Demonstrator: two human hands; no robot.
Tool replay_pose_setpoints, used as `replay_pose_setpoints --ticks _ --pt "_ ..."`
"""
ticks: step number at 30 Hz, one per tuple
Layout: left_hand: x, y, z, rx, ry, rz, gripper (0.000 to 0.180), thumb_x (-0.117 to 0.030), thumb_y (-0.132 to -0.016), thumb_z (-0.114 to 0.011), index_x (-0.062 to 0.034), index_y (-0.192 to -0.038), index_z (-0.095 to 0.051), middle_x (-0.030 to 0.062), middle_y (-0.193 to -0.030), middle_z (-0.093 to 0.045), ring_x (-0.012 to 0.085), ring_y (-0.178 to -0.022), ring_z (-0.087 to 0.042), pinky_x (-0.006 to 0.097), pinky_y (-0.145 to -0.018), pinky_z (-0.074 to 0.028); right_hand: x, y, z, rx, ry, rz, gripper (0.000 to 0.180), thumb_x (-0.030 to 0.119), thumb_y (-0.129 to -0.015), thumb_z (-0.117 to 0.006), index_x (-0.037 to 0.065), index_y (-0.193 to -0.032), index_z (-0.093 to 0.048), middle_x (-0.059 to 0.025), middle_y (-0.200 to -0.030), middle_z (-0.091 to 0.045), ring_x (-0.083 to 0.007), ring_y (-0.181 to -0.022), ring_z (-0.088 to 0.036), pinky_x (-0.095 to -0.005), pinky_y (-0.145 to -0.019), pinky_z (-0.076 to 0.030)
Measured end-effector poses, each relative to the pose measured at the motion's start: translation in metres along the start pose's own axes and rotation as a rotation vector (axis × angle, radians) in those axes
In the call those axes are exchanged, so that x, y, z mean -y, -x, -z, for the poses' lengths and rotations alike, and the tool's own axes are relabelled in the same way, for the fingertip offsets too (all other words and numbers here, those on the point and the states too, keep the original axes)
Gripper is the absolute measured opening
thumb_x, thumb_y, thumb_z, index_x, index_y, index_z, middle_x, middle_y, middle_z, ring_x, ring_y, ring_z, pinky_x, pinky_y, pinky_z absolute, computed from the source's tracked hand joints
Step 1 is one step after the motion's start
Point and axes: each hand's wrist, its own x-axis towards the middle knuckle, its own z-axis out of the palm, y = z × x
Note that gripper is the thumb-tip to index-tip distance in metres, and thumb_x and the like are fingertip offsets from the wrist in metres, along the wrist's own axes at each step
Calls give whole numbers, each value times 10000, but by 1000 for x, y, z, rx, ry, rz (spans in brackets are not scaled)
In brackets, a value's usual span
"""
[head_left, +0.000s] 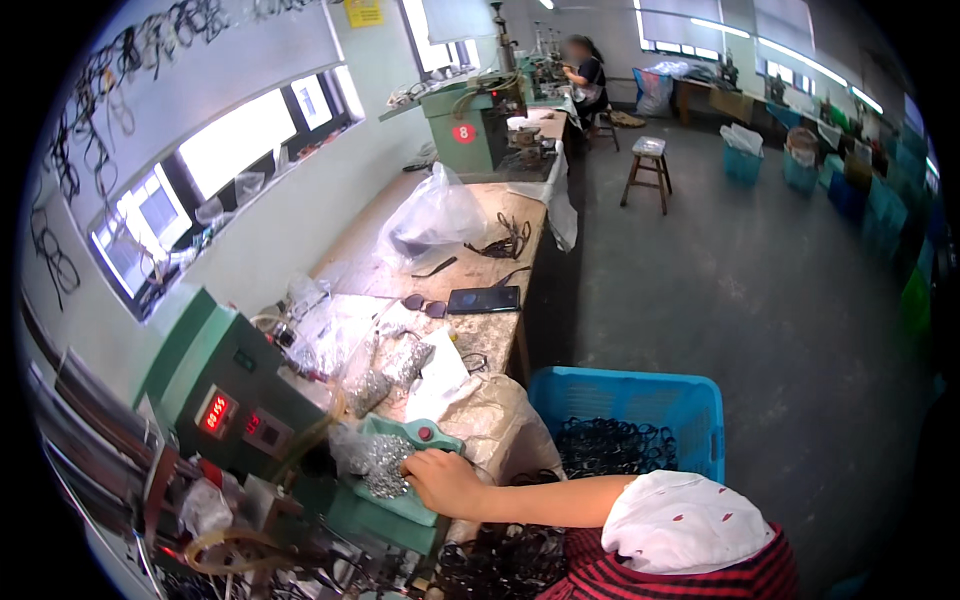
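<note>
The right hand [440, 485] curls at small silver parts [384, 466] on the green tray [412, 507], apparently picking, which likely calls next for a fine pinch; its grip I cannot tell, the left hand unseen.

Bright windows [237, 143] pierce a pale wall [290, 210]; tube lights [801, 60] glow over a grey floor [640, 290] and wooden stool [648, 150].

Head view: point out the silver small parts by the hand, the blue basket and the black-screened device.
Silver small parts [383, 464]: head view, middle of the pile.
Blue basket [630, 396]: head view, far inner wall.
Black-screened device [484, 300]: head view, screen.
</note>
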Motion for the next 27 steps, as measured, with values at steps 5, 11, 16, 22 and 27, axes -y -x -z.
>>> replay_pose_setpoints --ticks 5,11,16,22,27 --pt "-3 -26 57 198 568 526 362 -347 -897 -701 8 -952 -747 210 -876 -725 359 -732 -677 433 -665 -507 8 -21 6 45 -234 64 123 162 -874 -661 60 -943 -670 -118 -902 -676 -339 -905 -633 -444 -802 -496" --pt "-26 0 0 -147 1065 611 268 -204 -922 -710 22 -1065 -685 166 -954 -714 253 -784 -634 382 -730 -516 -8 -19 -19 127 -207 5 127 143 -823 -691 61 -919 -688 -101 -882 -679 -336 -902 -637 -460 -788 -507" --pt "-28 29 -26 -331 1559 929 558 -61 -911 -733 72 -1389 -479 206 -1071 -673 204 -843 -632 302 -686 -554 -22 8 32 -64 -63 85 105 94 -795 -707 64 -896 -709 -93 -861 -685 -313 -870 -652 -430 -778 -520" --pt "60 123 -135 -223 1168 571 447 -27 -987 -518 -16 -1432 -476 194 -1477 -473 312 -1297 -507 415 -1062 -437 44 -3 38 138 -428 112 129 68 -793 -701 74 -919 -730 -107 -846 -689 -316 -840 -655 -417 -763 -524" --pt "11 40 -47 7 1348 685 369 -148 -1027 -556 41 -1343 -544 164 -1338 -579 235 -1235 -528 354 -1071 -395 92 -39 1 149 -502 184 328 20 -758 -698 8 -1084 -662 -158 -968 -686 -311 -893 -681 -396 -829 -541"
